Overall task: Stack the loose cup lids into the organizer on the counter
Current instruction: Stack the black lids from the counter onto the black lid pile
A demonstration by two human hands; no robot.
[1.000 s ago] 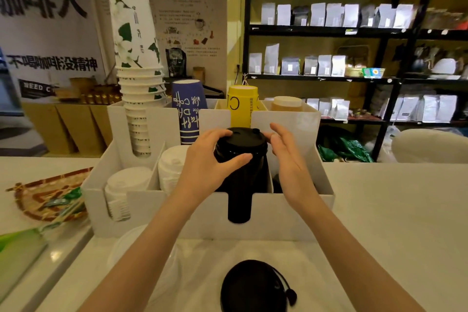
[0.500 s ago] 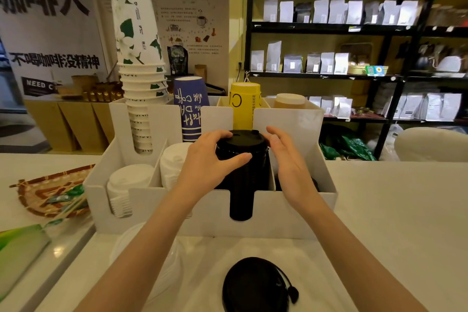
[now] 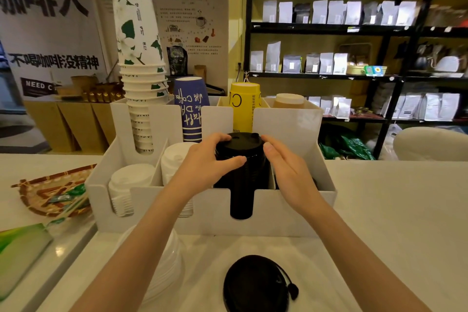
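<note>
Black cup lids (image 3: pixel 240 159) stand as a tall stack in the third front slot of the white organizer (image 3: pixel 291 213), showing through the slot's cut-out. The left hand (image 3: pixel 205 163) wraps the stack's upper part, thumb across the front and fingers curled over the top lid's rim. The right hand (image 3: pixel 288 172) sits against the stack's right side with fingers spread and loosely open; whether its palm presses the lids cannot be told. A loose black lid (image 3: pixel 255 286) lies on the pale counter (image 3: pixel 392 210) near the camera, and a pile of white lids (image 3: pixel 162 263) rests beside it to the left, under the left forearm. Two more white lid stacks (image 3: pixel 126 185) fill the organizer's left slots. Behind stand nested white-and-green cups (image 3: pixel 141 78), a blue cup (image 3: pixel 191 106) and a yellow cup (image 3: pixel 244 106), all upside down. A woven tray (image 3: pixel 50 192) sits at the left. Dark shelving (image 3: pixel 329 30) with pale bags lines the back wall, beside posters (image 3: pixel 50 20) bearing large black characters.
</note>
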